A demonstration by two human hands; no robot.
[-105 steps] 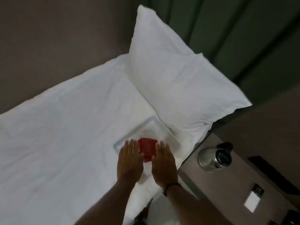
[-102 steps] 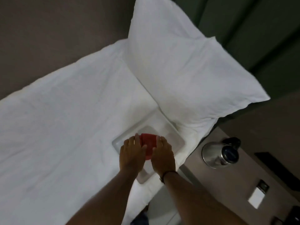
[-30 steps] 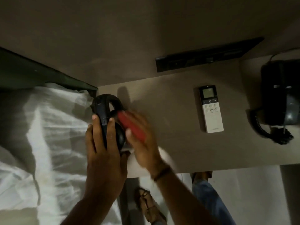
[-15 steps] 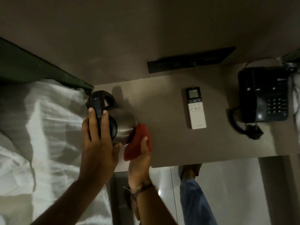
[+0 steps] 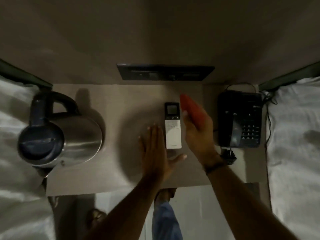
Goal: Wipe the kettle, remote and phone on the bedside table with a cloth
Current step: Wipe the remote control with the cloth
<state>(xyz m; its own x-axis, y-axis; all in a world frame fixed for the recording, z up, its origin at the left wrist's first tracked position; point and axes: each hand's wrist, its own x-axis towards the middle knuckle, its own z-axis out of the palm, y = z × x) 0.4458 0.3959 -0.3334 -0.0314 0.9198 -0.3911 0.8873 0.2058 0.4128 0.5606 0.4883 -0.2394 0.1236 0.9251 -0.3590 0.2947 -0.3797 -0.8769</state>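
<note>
A steel kettle (image 5: 81,135) with a dark lid and handle stands at the left end of the bedside table (image 5: 124,104). A white remote (image 5: 173,129) lies flat in the middle. At the right end sits a black corded phone (image 5: 240,118). My left hand (image 5: 155,153) is flat and open, fingers together, just left of the remote's lower half. My right hand (image 5: 197,132) is right of the remote and holds a red cloth (image 5: 192,108), blurred by motion, raised beside the remote's screen end.
A dark switch panel (image 5: 164,71) is set in the wall behind the table. White bedding (image 5: 294,135) lies to the right and more bedding (image 5: 12,118) to the left, against the kettle. My legs and feet show below the table's front edge.
Both hands have left the kettle and moved right to the remote. The left hand let go of the kettle handle. The red cloth went with the right hand.
</note>
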